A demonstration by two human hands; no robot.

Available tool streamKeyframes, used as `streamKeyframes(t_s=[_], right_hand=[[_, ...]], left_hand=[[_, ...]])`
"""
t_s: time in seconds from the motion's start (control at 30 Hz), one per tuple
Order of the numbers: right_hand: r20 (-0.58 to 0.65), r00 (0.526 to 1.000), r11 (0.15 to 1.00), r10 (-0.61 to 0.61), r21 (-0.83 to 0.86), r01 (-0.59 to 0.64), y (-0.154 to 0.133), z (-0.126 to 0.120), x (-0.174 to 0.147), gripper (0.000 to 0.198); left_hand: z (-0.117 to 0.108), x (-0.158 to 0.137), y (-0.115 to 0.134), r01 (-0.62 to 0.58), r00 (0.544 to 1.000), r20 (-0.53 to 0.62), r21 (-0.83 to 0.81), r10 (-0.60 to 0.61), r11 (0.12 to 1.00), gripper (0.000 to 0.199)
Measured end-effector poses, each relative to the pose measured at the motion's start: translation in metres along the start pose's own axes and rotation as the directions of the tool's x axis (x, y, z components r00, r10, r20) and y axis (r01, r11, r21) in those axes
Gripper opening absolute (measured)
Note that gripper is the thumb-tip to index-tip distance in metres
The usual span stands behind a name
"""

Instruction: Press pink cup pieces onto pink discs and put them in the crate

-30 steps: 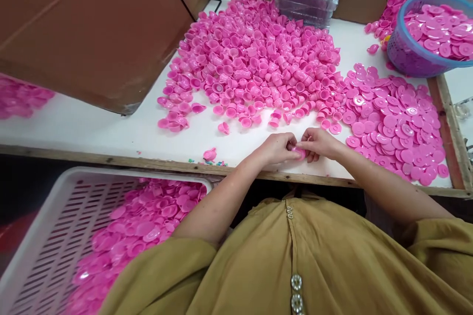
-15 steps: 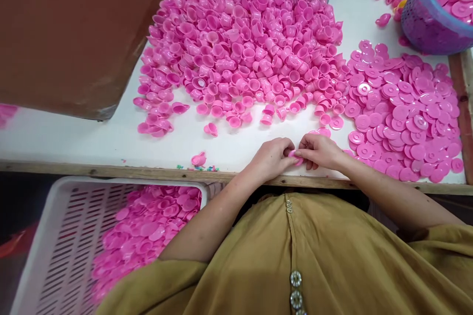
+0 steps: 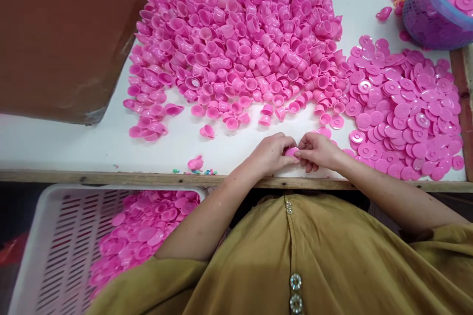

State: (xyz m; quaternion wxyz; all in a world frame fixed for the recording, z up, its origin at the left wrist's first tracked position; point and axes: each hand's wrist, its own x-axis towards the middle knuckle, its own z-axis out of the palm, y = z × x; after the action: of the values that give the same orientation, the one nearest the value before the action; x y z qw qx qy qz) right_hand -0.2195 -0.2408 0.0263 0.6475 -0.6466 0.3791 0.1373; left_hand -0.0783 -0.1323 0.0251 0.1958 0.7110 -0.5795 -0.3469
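Pink piece: between the hands, in front of the cup heap — looks slick, could squirt free under uneven pressure.
Left hand: fingers pinching the piece.
Right hand: fingers drawn together at its edge; can't tell whether they pinch.
Saucer pile: right of the cup heap — a stray sweep might scatter it.

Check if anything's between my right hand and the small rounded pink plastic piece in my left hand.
Nothing visible is: the right hand meets the right edge of the small rounded pink plastic piece, which the left hand holds from the other side.
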Motion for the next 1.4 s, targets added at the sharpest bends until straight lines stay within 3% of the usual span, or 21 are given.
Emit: streamKeyframes(t_s=[0.23,0.37,0.43,0.53,0.63,0.73,0.83,0.9,1.0,1.07,1.13,1.2,1.27,1.33,1.4], right_hand=[[0.008,0.999,0.995,0.038,-0.087,-0.038,-0.007,-0.002,0.003,0.027],[-0.042,0.994,0.968,-0.099,-0.237,0.087,-0.003,-0.010,-0.005,0.023],[-0.187,0.951,0.896,-0.245,-0.418,0.148,0.002,-0.018,-0.011,0.019],[-0.383,0.814,0.700,-0.436,-0.713,0.039,0.010,-0.033,-0.017,0.018],[-0.377,0.760,0.538,-0.529,-0.842,-0.043,0.021,-0.045,-0.018,0.029],[-0.329,0.739,0.487,-0.588,-0.873,-0.002,0.032,-0.050,-0.016,0.037],[-0.301,0.712,0.481,-0.635,-0.875,0.059,0.040,-0.052,-0.013,0.037],[-0.264,0.693,0.459,-0.671,-0.882,0.108,0.043,-0.053,-0.011,0.037],[-0.199,0.684,0.416,-0.702,-0.894,0.166,0.042,-0.054,-0.009,0.034],[-0.181,0.677,0.404,-0.714,-0.896,0.186,0.039,-0.053,-0.008,0.031],[-0.186,0.669,0.427,-0.719,-0.879,0.214,0.036,-0.052,-0.009,0.029],[-0.216,0.691,0.509,-0.690,-0.823,0.252,0.032,-0.051,-0.012,0.030],[-0.261,0.748,0.661,-0.610,-0.688,0.299,0.028,-0.049,-0.017,0.034],[-0.305,0.799,0.815,-0.517,-0.460,0.352,0.022,-0.045,-0.021,0.036],[-0.326,0.830,0.890,-0.453,-0.217,0.401,0.015,-0.039,-0.024,0.039]], left_hand=[[-0.004,0.008,0.002,0.006,0.998,0.068,0.012,-0.007,1.000,0.023],[0.007,-0.004,0.005,-0.025,0.999,-0.038,-0.024,0.024,0.999,0.019],[0.006,-0.026,0.004,-0.028,0.992,-0.123,-0.069,0.019,0.997,0.016],[-0.015,-0.092,-0.007,0.116,0.962,-0.232,-0.138,-0.146,0.984,0.020],[-0.048,-0.190,-0.038,0.416,0.865,-0.246,-0.138,-0.438,0.899,0.034],[-0.066,-0.281,-0.076,0.709,0.691,-0.174,-0.027,-0.702,0.705,0.043],[-0.061,-0.321,-0.096,0.818,0.569,-0.194,0.034,-0.799,0.574,0.048],[-0.054,-0.309,-0.095,0.825,0.546,-0.313,0.039,-0.778,0.563,0.048],[-0.050,-0.248,-0.085,0.772,0.542,-0.527,0.006,-0.654,0.635,0.050],[-0.051,-0.201,-0.079,0.720,0.586,-0.579,0.050,-0.567,0.692,0.049],[-0.052,-0.164,-0.077,0.690,0.662,-0.530,0.155,-0.529,0.707,0.043],[-0.053,-0.142,-0.077,0.666,0.719,-0.463,0.247,-0.518,0.704,0.034],[-0.052,-0.128,-0.074,0.631,0.744,-0.467,0.260,-0.477,0.730,0.029],[-0.046,-0.114,-0.063,0.532,0.777,-0.507,0.214,-0.373,0.819,0.028],[-0.035,-0.092,-0.046,0.373,0.833,-0.497,0.182,-0.242,0.910,0.027]])
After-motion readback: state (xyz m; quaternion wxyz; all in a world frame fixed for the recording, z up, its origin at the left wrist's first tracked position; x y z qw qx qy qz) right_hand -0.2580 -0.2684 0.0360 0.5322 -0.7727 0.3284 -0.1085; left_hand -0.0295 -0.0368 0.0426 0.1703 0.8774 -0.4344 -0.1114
